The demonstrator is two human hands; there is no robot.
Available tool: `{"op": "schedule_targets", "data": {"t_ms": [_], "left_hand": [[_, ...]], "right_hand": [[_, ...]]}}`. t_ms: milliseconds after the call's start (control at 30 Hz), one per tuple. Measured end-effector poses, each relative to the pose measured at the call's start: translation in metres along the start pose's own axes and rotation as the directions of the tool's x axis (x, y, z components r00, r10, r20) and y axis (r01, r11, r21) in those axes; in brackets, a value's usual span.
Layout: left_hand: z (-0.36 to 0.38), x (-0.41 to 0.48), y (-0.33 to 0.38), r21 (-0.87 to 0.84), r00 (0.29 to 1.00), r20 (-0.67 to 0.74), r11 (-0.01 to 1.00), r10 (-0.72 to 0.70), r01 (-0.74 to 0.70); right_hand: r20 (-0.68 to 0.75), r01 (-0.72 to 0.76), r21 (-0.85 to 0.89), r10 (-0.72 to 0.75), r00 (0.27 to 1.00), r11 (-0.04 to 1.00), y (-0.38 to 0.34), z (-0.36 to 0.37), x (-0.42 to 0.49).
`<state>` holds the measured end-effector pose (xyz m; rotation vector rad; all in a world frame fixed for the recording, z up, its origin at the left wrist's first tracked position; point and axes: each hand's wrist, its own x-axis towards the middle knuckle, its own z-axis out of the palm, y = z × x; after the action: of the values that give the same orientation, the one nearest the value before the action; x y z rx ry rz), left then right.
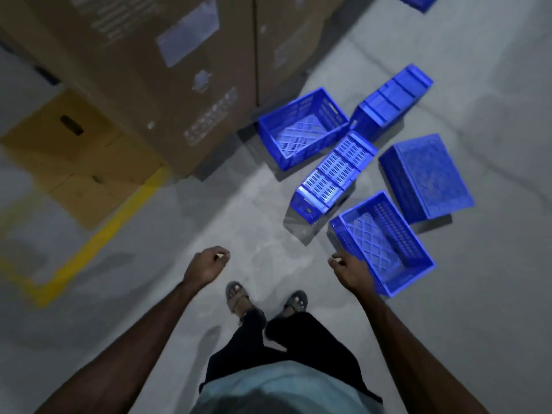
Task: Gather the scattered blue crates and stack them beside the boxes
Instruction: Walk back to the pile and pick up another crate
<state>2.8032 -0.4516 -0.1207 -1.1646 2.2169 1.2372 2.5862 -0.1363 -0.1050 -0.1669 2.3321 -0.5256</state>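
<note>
Several blue crates lie scattered on the grey floor to my right. The nearest crate (385, 243) sits upright and open. Beyond it one crate (334, 177) lies on its side, another (427, 177) is upside down, one (301, 130) stands upright against the tall cardboard boxes (155, 70), and one (391, 100) lies tipped over. A further crate (416, 1) shows at the top edge. My right hand (352, 270) hovers at the near-left corner of the nearest crate, fingers curled, holding nothing. My left hand (206, 265) is a loose fist over bare floor.
Smaller yellow-brown cartons (68, 144) stand left of the tall boxes. A yellow floor line (104, 231) runs diagonally at left. My sandalled feet (265, 300) stand on open concrete (493, 294) just short of the crates.
</note>
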Motion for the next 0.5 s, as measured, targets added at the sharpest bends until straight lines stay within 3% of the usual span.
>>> {"op": "schedule_targets", "data": {"t_ms": [267,500], "left_hand": [[0.053,0.101,0.119,0.206,0.973,0.188,0.964,0.132,-0.17],[0.183,0.107,0.229,0.299,0.902,0.385,0.899,0.193,-0.32]], "right_hand": [[-0.107,-0.154,0.253,0.186,0.977,0.955,0.068,-0.032,0.017],[-0.024,-0.329,0.383,0.366,0.93,0.863,0.182,-0.046,0.045]]}}
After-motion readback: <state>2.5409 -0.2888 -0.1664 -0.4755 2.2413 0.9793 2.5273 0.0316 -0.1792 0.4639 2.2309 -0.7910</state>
